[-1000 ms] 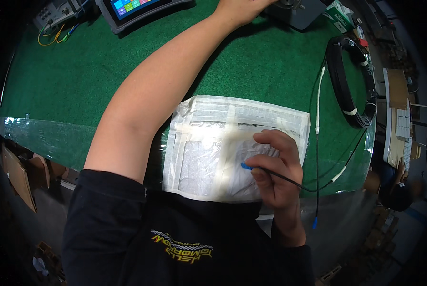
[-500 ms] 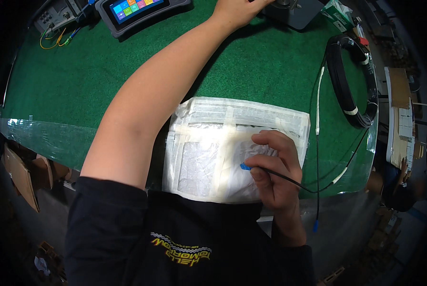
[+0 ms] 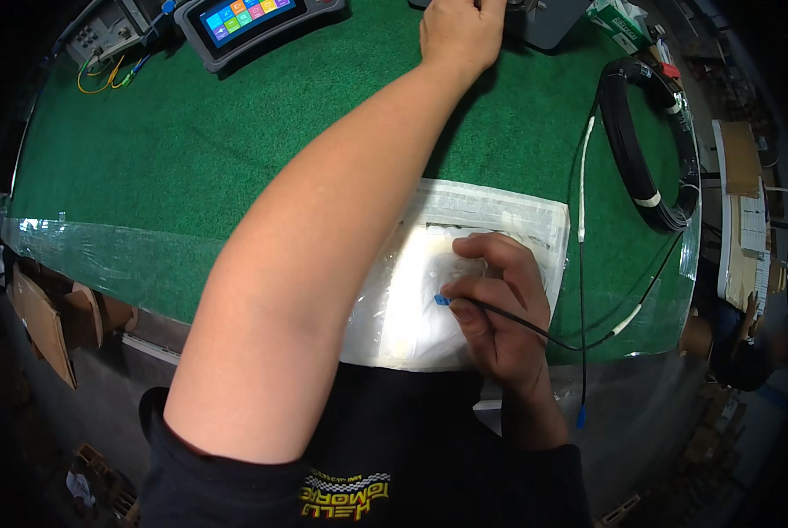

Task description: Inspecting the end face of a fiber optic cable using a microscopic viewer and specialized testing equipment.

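Note:
My right hand (image 3: pixel 504 317) is closed in a pinch on a black cable (image 3: pixel 535 333), just behind its blue connector tip (image 3: pixel 443 300). It hovers over a white taped pad (image 3: pixel 390 339) at the table's near edge. A second blue-tipped end (image 3: pixel 581 416) of black cable hangs down past that edge. My left arm reaches across to the far side, where my left hand (image 3: pixel 461 40) is beside a dark grey device (image 3: pixel 548 22). The upper edge of the picture cuts off its fingertips, so what they touch cannot be made out.
A black cable coil (image 3: pixel 627 145) lies on the right of the green tabletop (image 3: pixel 148 167). Far left stand a tablet-like tester (image 3: pixel 253 22) with a lit screen and a grey instrument (image 3: pixel 104 35) with yellow leads. A green-and-white box (image 3: pixel 621 25) sits far right.
My left arm has swung to the right and now covers the pad's left part. The left hand is nearer the grey device. A bright light patch now falls on the pad.

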`<state>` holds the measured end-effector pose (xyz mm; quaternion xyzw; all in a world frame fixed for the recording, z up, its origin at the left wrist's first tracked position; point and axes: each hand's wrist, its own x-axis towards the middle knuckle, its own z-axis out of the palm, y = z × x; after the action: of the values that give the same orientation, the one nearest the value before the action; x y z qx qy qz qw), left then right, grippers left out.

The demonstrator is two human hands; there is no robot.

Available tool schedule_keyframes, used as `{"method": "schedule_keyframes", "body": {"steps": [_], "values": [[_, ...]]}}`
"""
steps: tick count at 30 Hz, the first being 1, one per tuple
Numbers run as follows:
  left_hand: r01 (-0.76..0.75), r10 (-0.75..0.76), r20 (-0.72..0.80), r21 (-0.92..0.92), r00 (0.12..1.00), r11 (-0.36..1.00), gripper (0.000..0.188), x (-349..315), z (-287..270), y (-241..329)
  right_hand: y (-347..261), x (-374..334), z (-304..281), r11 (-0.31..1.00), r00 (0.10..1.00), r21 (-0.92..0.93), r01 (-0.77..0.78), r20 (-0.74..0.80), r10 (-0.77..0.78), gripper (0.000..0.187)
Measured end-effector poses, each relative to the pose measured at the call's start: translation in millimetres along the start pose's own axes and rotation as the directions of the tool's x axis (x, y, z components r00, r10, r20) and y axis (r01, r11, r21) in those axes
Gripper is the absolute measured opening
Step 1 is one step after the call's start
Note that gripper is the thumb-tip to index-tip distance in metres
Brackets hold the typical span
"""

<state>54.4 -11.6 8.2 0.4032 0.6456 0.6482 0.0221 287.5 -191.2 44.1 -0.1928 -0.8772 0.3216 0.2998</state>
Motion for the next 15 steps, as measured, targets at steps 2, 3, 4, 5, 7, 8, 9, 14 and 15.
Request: {"method": "schedule_keyframes", "body": {"steps": [2, 3, 4, 5, 7, 8, 9, 14, 15], "values": [[0.023, -0.023, -0.019, 0.006, 1.0, 1.0, 0.048, -7.1, 3.1, 6.1, 0.8, -0.5, 0.1, 1.0, 1.0, 0.001, 0.001, -0.004, -0.001, 0.017], [0.042, -0.042, -0.039, 0.01, 0.998, 0.999, 0.048, -9.8, 4.8, 8.7, 1.5, -1.2, -0.2, 1.0, 1.0, 0.005, 0.001, 0.0, -0.001, 0.017], [0.044, -0.042, -0.064, 0.025, 0.997, 0.999, 0.047, -11.9, 7.0, 10.7, 2.3, -2.1, -0.3, 1.0, 1.0, 0.015, 0.004, -0.003, -0.004, 0.017], [0.042, -0.04, -0.065, 0.027, 0.997, 0.999, 0.047, -11.7, 5.8, 11.4, 3.9, -1.4, 0.1, 1.0, 1.0, 0.022, 0.009, -0.011, -0.008, 0.017], [0.06, -0.06, -0.005, -0.015, 0.998, 0.998, 0.047, -11.7, 1.9, 11.5, 5.8, -1.3, 0.5, 0.999, 1.0, 0.032, 0.018, -0.018, -0.017, 0.016], [0.06, -0.06, -0.004, -0.012, 0.998, 0.998, 0.047, -10.8, 1.1, 7.9, 5.7, -2.6, 1.0, 0.999, 0.999, 0.042, 0.023, -0.025, -0.022, 0.016], [0.007, -0.003, 0.028, -0.134, 1.0, 0.991, 0.047, -8.5, 0.2, 4.4, 5.5, -3.1, 0.4, 0.999, 0.999, 0.044, 0.021, -0.026, -0.02, 0.016], [-0.002, 0.031, 0.08, -0.335, 0.996, 0.942, 0.049, -3.6, 2.5, -8.9, 4.3, -2.9, -3.5, 0.999, 1.0, 0.051, 0.004, 0.002, -0.004, 0.017], [0.025, 0.012, 0.098, -0.365, 0.995, 0.931, 0.05, -1.9, 2.8, -10.9, 4.8, -2.9, -3.2, 0.999, 1.0, 0.049, -0.001, 0.002, 0.001, 0.017]]}}
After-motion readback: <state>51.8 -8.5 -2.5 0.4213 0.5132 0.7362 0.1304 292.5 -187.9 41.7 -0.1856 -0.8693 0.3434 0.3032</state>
